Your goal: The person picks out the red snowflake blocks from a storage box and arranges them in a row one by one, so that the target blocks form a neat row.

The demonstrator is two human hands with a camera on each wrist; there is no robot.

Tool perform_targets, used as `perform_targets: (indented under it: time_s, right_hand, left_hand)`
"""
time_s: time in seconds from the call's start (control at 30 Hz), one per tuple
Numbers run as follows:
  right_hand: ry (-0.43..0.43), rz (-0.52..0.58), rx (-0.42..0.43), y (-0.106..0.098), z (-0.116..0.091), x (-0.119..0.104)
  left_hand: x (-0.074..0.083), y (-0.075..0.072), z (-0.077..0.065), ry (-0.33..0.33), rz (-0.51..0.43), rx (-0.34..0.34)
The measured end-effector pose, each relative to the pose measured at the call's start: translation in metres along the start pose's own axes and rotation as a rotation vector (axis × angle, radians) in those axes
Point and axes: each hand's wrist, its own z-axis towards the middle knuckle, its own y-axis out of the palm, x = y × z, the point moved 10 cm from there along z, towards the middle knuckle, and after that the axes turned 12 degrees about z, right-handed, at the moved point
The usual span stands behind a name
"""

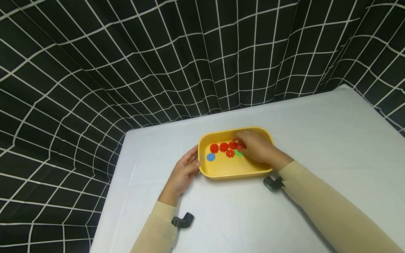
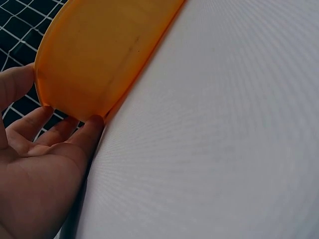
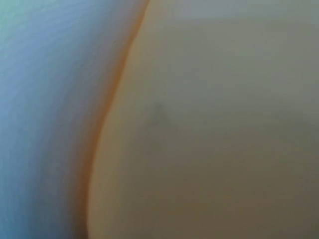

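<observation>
The red discs lie in the yellow tray, a bit toward its far side. The blue disc is near the left end, just beside a red one. The green disc peeks out by the R hand, part hid. The discs have lil notches all round, like flowers. They look like thin plastic, so prob. v. light, stiff & smooth, hard to break, but a flat one cld slip. Best hold: pinch 1 by its notchy edge, thumb on one side, fingertip on the other. The tray looks like light, stiff plastic too; its rim is prob. a good grip spot.

R hand comes in over the right end, fingers bent down w/ a small gap. A bit of red shows at the tips. Can't tell if they pinch a disc or just touch it, bc the hand hides it & the right wrist view is too blurry. L hand holds the tray's left end: thumb at the rim, other fingertips on the outside wall, a lil spread.

The tray is on the white table. Behind hangs a dark cloth w/ white lines.
</observation>
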Motion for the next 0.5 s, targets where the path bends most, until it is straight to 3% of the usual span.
perform_targets:
  time_s: [0.23, 0.5]
  right_hand:
    - [0.008, 0.049, -0.001, -0.002, -0.001, 0.000]
    - [0.033, 0.198, 0.064, -0.013, -0.001, 0.002]
  left_hand:
    - [0.000, 0.000, -0.001, 0.000, 0.014, 0.002]
    - [0.000, 0.000, -0.001, -0.003, -0.001, 0.009]
